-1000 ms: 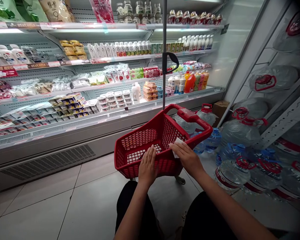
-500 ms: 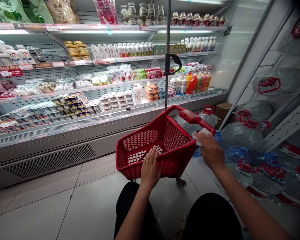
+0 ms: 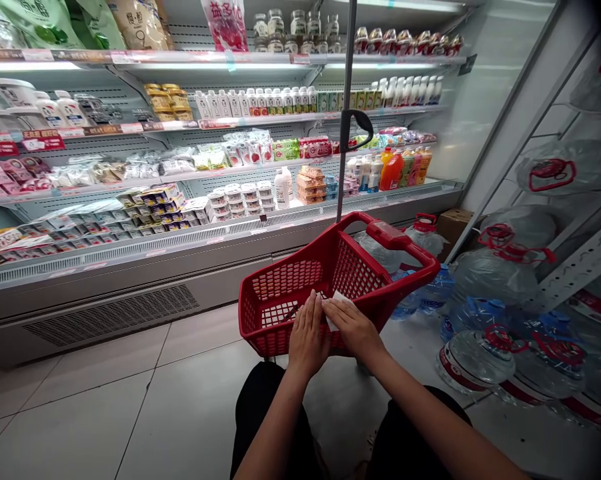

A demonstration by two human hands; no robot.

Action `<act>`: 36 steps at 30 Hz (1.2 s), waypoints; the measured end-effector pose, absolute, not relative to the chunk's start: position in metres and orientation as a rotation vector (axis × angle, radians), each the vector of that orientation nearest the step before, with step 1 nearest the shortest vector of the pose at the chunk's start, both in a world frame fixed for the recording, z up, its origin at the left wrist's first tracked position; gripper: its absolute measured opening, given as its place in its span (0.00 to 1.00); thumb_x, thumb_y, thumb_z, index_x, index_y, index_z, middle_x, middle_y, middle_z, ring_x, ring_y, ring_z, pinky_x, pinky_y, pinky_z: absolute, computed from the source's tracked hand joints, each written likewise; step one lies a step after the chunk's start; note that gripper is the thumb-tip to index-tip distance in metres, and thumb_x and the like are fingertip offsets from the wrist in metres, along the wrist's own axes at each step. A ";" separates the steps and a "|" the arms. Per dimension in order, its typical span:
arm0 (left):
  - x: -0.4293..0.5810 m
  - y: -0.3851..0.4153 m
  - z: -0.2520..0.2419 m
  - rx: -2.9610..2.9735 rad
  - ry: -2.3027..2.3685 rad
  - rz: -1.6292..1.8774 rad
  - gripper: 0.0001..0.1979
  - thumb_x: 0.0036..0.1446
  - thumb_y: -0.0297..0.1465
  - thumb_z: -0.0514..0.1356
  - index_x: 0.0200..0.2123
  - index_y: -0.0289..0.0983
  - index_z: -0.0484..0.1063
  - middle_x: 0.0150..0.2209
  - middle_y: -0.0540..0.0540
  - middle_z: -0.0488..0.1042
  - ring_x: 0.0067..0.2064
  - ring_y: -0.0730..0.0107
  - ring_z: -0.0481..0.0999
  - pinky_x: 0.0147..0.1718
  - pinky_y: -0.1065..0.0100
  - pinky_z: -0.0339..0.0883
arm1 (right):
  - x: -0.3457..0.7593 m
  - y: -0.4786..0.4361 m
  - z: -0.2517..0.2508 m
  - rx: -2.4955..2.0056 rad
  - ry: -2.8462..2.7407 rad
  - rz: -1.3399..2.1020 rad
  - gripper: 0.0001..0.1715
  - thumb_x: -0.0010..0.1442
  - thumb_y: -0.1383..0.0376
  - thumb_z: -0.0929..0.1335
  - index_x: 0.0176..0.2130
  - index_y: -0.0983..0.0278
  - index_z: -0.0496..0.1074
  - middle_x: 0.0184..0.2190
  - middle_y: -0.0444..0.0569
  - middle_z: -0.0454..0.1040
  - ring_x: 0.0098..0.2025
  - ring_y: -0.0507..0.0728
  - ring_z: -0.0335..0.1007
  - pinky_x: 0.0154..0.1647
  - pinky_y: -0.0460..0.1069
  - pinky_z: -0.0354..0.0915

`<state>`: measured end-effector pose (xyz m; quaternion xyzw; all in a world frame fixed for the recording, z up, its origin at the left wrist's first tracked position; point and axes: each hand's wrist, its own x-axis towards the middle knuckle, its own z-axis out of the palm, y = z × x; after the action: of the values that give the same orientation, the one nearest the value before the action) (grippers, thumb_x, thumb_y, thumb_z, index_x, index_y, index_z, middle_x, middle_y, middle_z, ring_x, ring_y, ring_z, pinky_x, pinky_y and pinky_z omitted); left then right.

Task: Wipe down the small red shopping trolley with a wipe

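A small red plastic shopping cart (image 3: 285,277) with latticed walls stands on the tiled floor in front of me. My left hand (image 3: 309,337) lies over its near rim, fingers stretched out and holding nothing. Beside it, almost touching its fingertips, my right hand (image 3: 353,327) presses a folded white tissue (image 3: 339,301) against the same rim. Part of the tissue is hidden beneath the right fingers. At the cart's right end rises its red push handle (image 3: 400,237). A grey pole (image 3: 347,80) with a black hook-shaped grip (image 3: 360,129) stands up from the cart's back.
An open refrigerated shelf unit (image 3: 130,300) runs along the back, stocked with yogurt cups (image 3: 240,200), bottles and bags. Large water bottles (image 3: 475,360) with red handles crowd the floor on the right, near a metal rack. A cardboard box (image 3: 453,227) sits behind them.
My right hand has moved left with the tissue, from the handle's end to the near rim next to my left hand. The left hand stays on the rim.
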<state>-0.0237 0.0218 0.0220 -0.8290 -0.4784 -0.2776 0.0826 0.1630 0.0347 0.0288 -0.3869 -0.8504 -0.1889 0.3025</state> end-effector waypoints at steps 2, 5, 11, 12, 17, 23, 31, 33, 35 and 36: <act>-0.028 0.023 0.023 -2.522 -1.386 -0.801 0.49 0.63 0.28 0.58 0.77 0.36 0.30 0.78 0.39 0.39 0.78 0.56 0.44 0.72 0.49 0.53 | 0.166 0.036 0.031 -0.983 -2.286 -0.505 0.40 0.64 0.77 0.60 0.73 0.64 0.57 0.66 0.51 0.72 0.67 0.57 0.67 0.69 0.58 0.66; -0.036 0.025 0.025 -2.576 -1.328 -0.721 0.47 0.62 0.26 0.56 0.78 0.38 0.33 0.78 0.42 0.39 0.78 0.56 0.44 0.72 0.50 0.52 | 0.194 0.038 0.044 -1.009 -2.310 -0.526 0.39 0.65 0.76 0.59 0.72 0.63 0.60 0.66 0.49 0.71 0.68 0.58 0.66 0.69 0.59 0.65; -0.041 0.032 0.027 -2.599 -1.277 -0.669 0.46 0.63 0.26 0.57 0.78 0.40 0.36 0.78 0.45 0.41 0.78 0.58 0.42 0.73 0.53 0.50 | 0.299 0.052 0.087 -1.355 -2.097 -0.609 0.31 0.67 0.73 0.60 0.66 0.63 0.69 0.56 0.53 0.79 0.59 0.62 0.73 0.68 0.64 0.64; -0.041 0.033 0.027 -2.599 -1.275 -0.672 0.46 0.64 0.26 0.57 0.78 0.40 0.36 0.78 0.45 0.41 0.78 0.58 0.42 0.73 0.53 0.50 | 0.312 0.053 0.091 -1.387 -2.074 -0.626 0.29 0.68 0.72 0.60 0.65 0.63 0.70 0.55 0.53 0.79 0.58 0.63 0.73 0.67 0.64 0.64; -0.048 0.046 0.029 -2.597 -1.281 -0.689 0.44 0.69 0.34 0.59 0.78 0.43 0.36 0.78 0.44 0.40 0.78 0.56 0.43 0.73 0.52 0.50 | 0.323 0.046 0.096 -1.405 -2.037 -0.639 0.30 0.68 0.71 0.59 0.65 0.62 0.69 0.55 0.53 0.79 0.60 0.64 0.72 0.65 0.64 0.65; -0.031 0.058 0.040 -2.409 -1.596 -0.875 0.38 0.75 0.42 0.49 0.78 0.44 0.30 0.78 0.41 0.43 0.77 0.53 0.48 0.72 0.44 0.52 | 0.256 0.016 0.091 -1.251 -2.150 -0.556 0.39 0.66 0.78 0.58 0.72 0.58 0.60 0.63 0.47 0.75 0.65 0.60 0.68 0.69 0.60 0.63; 0.024 0.022 0.067 -2.746 -1.248 -0.983 0.34 0.77 0.39 0.46 0.78 0.45 0.32 0.77 0.47 0.46 0.77 0.61 0.46 0.74 0.49 0.48 | 0.233 -0.004 0.111 -1.114 -2.326 -0.490 0.37 0.67 0.76 0.59 0.72 0.60 0.59 0.64 0.49 0.74 0.63 0.57 0.72 0.65 0.56 0.69; 0.023 0.018 0.067 -2.784 -1.272 -0.980 0.34 0.77 0.39 0.46 0.78 0.46 0.33 0.77 0.48 0.46 0.77 0.62 0.46 0.74 0.50 0.47 | 0.245 -0.008 0.117 -1.133 -2.332 -0.487 0.35 0.68 0.75 0.59 0.71 0.59 0.61 0.63 0.48 0.74 0.63 0.57 0.72 0.66 0.56 0.69; 0.017 0.018 0.066 -2.818 -1.276 -0.964 0.33 0.77 0.40 0.46 0.78 0.48 0.34 0.77 0.49 0.46 0.77 0.63 0.46 0.74 0.50 0.47 | 0.258 -0.012 0.120 -1.150 -2.326 -0.518 0.36 0.67 0.76 0.59 0.70 0.58 0.61 0.63 0.47 0.75 0.63 0.58 0.73 0.67 0.58 0.67; 0.014 0.019 0.065 -2.832 -1.264 -0.958 0.33 0.77 0.40 0.46 0.78 0.48 0.34 0.77 0.50 0.47 0.77 0.63 0.46 0.74 0.51 0.47 | 0.265 -0.014 0.121 -1.156 -2.315 -0.541 0.37 0.66 0.77 0.59 0.70 0.57 0.62 0.62 0.46 0.75 0.61 0.57 0.74 0.68 0.58 0.66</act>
<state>0.0143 0.0190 0.0653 -0.8713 -0.3888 -0.2948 -0.0521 0.2653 -0.0143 0.1207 -0.4237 -0.8488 -0.1982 0.2464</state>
